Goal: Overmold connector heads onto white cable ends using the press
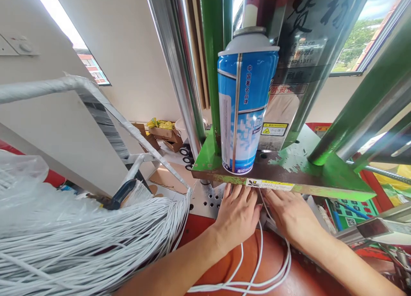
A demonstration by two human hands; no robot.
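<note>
My left hand (239,212) reaches under the front edge of a green press plate (340,186), its fingers bent and closed over white cable (260,240) that trails from below the thumb. Beside it, my right hand (292,212) also reaches under the plate, its fingers closed at the cable strand running along its inner side. The plate hides the fingertips of both hands and the cable ends. Below the hands, loose loops of cable lie on an orange-red surface (272,261). A blue and white spray can (245,112) stands upright on the plate above my hands.
A thick bundle of white cables (128,240) hangs at the left, beside a wrapped metal frame (118,112). Steel and green columns (349,103) rise from the press. A perforated metal plate (205,204) lies beneath. Cardboard boxes (167,135) stand behind on the floor.
</note>
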